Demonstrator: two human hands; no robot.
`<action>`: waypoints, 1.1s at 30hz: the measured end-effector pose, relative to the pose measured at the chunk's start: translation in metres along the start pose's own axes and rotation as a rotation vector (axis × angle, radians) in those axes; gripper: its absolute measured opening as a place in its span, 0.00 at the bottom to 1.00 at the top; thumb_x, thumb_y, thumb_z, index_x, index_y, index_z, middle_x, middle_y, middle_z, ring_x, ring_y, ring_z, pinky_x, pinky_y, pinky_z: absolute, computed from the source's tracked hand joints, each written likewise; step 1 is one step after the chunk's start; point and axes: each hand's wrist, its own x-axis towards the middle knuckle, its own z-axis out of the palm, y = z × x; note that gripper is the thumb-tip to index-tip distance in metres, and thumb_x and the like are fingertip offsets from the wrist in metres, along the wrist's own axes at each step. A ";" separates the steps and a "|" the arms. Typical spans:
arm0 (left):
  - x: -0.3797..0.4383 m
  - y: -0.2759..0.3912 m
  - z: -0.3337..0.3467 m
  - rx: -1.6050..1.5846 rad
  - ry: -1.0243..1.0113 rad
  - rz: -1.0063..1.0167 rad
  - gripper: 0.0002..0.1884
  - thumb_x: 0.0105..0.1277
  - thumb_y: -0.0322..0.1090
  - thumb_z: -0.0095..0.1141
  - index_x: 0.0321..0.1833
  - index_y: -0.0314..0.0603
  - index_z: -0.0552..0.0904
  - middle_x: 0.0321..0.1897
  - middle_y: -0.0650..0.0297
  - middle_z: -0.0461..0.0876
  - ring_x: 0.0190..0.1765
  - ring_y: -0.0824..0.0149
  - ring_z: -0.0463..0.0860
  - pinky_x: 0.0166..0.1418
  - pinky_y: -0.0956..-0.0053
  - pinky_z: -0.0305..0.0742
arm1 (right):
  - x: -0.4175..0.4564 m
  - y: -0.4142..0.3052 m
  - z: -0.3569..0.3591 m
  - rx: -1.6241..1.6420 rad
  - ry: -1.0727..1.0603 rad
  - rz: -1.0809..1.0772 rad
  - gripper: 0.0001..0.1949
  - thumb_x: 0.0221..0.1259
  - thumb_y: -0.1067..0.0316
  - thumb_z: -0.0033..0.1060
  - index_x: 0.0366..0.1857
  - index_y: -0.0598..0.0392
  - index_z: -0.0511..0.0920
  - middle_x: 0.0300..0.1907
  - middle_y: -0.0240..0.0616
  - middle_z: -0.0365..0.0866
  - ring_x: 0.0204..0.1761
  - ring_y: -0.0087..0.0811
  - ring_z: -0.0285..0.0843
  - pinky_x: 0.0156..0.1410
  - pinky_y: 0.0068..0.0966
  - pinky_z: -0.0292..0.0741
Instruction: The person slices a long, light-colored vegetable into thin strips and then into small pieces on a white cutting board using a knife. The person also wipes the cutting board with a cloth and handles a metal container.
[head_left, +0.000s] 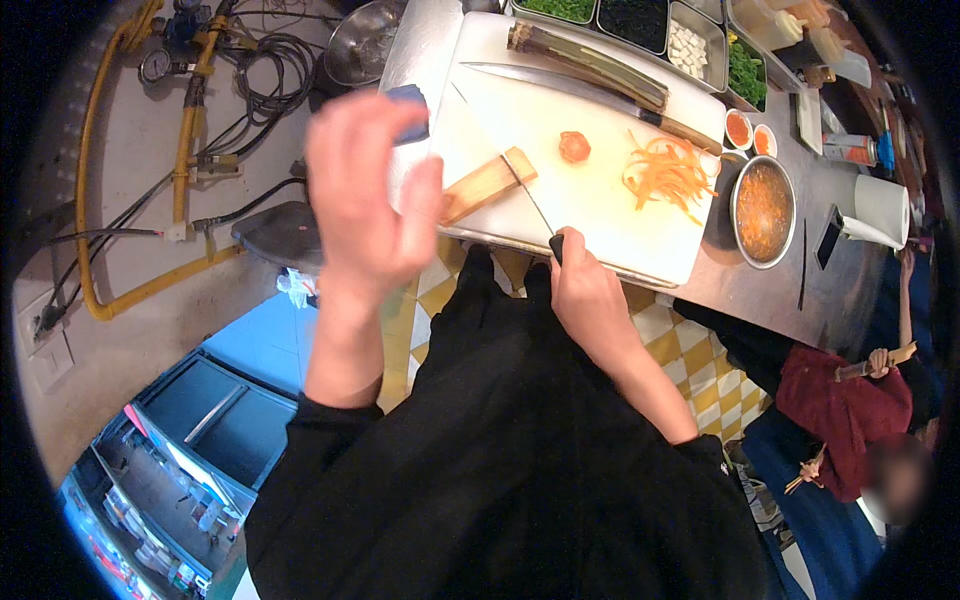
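My right hand (589, 300) grips the black handle of a slim knife (534, 196), whose blade lies across a pale wooden block (487, 187) at the near left of a white cutting board (480, 97). Raised and blurred at the left, my left hand (371, 195) has its fingers apart and seems to hold nothing. A dark blue folded cloth (409, 112) shows just behind its fingers. On the board are a carved carrot piece (575, 147), a heap of carrot peelings (667, 176), a long knife with a wooden handle (562, 81) and a length of brownish-green stalk (589, 64).
A steel bowl of orange shreds in liquid (763, 212) stands right of the board, near two small sauce cups (738, 129). Metal food containers (697, 49) line the back. A phone (828, 237) and paper roll (881, 210) lie farther right. Another person (847, 420) is at the right.
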 end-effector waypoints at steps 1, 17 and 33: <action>-0.023 0.003 0.009 0.113 -0.114 -0.083 0.23 0.54 0.36 0.65 0.53 0.35 0.81 0.48 0.51 0.78 0.50 0.49 0.76 0.57 0.60 0.68 | -0.001 0.000 -0.001 0.016 0.007 -0.002 0.12 0.67 0.71 0.57 0.47 0.62 0.68 0.24 0.51 0.81 0.27 0.48 0.84 0.29 0.38 0.81; -0.105 0.003 0.081 0.100 0.000 -0.157 0.23 0.51 0.37 0.73 0.54 0.49 0.87 0.47 0.63 0.82 0.50 0.58 0.78 0.59 0.62 0.62 | 0.004 0.006 -0.013 0.071 -0.078 0.025 0.14 0.65 0.72 0.59 0.50 0.61 0.67 0.24 0.54 0.81 0.28 0.54 0.84 0.32 0.45 0.80; -0.120 -0.013 0.103 0.022 -0.142 -0.230 0.29 0.50 0.40 0.75 0.58 0.45 0.83 0.43 0.63 0.77 0.46 0.60 0.75 0.52 0.62 0.64 | 0.008 0.016 -0.004 0.038 -0.246 0.106 0.09 0.71 0.69 0.49 0.47 0.61 0.65 0.23 0.58 0.80 0.29 0.61 0.82 0.35 0.52 0.78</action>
